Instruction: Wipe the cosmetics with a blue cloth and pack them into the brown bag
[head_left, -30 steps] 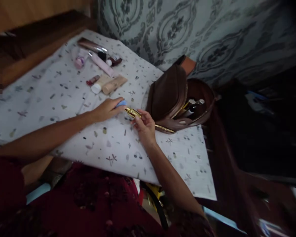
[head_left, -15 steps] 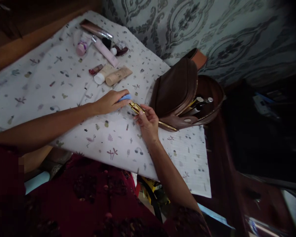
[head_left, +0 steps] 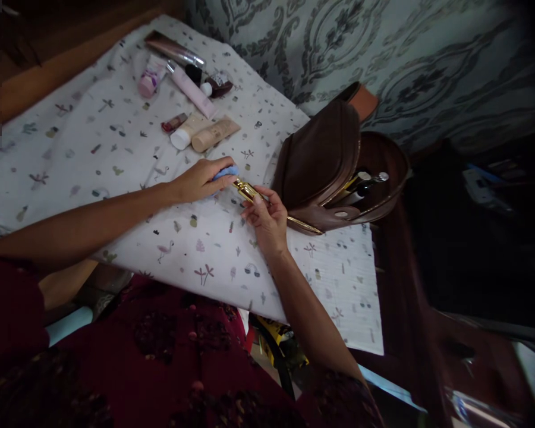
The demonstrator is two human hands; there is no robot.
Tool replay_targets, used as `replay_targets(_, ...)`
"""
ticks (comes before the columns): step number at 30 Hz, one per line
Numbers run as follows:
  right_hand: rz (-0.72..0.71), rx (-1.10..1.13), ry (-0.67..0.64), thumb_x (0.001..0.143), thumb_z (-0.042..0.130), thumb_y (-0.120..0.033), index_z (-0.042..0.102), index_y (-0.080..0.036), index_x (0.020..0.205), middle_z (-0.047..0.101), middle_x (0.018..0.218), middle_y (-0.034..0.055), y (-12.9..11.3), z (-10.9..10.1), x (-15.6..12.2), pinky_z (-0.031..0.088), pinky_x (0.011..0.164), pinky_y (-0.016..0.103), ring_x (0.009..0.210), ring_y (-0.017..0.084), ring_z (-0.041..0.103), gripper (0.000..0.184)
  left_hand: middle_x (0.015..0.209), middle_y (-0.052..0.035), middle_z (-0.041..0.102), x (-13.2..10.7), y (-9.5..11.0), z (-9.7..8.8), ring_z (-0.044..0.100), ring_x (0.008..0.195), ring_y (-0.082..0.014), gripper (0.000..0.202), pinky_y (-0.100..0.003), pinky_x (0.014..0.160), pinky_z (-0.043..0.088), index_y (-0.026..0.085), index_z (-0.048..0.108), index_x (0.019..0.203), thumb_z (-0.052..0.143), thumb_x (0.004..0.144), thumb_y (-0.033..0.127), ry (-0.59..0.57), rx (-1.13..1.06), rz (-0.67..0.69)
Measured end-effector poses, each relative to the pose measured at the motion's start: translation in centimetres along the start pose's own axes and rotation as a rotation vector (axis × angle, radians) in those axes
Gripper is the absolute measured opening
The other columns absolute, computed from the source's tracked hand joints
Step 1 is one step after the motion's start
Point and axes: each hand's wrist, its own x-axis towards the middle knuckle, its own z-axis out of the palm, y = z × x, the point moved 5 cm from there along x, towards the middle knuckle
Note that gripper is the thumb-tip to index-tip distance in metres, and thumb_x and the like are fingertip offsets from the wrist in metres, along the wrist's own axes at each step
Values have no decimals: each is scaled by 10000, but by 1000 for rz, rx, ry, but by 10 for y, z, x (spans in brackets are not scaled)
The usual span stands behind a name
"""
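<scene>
In your right hand you grip a gold tube; at its tip, your left hand pinches a blue pad.

Maroon short-sleeved top with dark floral patches, round reddish buttons down the front

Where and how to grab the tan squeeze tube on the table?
Probably pinch the tan squeeze tube across its rounded cap end, from above and from the near right side. It lies on its side, with that end looking thickest and facing near left, while the body thins toward a flat far-right end. The white-capped tube crowds its left side.
</scene>
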Motion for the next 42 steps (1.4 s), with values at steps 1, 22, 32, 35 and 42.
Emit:
replay_targets(1,1,5,0,790,728,-506,564,-251,1102,693,796,-16,0,0,0,419,477,214,578,109,630,434,615,39,554,0,0,0,500,547,-105,223,-237,567,371,158,570,966,483,951,363,-1,-6,4)
replay_targets(22,-13,-63,0,750,714,-615,587,-203,833,644,713,-24,-2,2,0,403,428,209,497,85,559,439,667,28,577,1,4,-2,518,570,-102,220,-229,580,407,164,579,910,487,947,360,-8,-136,-16)
replay_targets(32,-54,-112,-22,727,759,-577,554,-212,913,633,697,-45,-10,6,-5,399,435,199,488,79,556,458,666,27,539,3,7,-3,477,561,-99,259,-226,538,382,170,567,889,456,967,391,-3,-148,-39)
replay_targets(35,-22,-107,-55,744,720,-621,569,-202,883,671,704,-19,-13,8,-8,399,429,205,479,88,569,466,665,25,521,4,13,-4,467,560,-104,284,-229,527,381,175,555,872,439,971,415,6,-167,-50)
replay_targets(42,97,3,-146,782,624,-701,563,-193,775,651,618,-16,-10,13,-11,382,389,206,415,96,565,512,670,32,513,5,26,2,482,562,-107,359,-226,538,414,189,569,995,408,989,510,58,-306,-83)
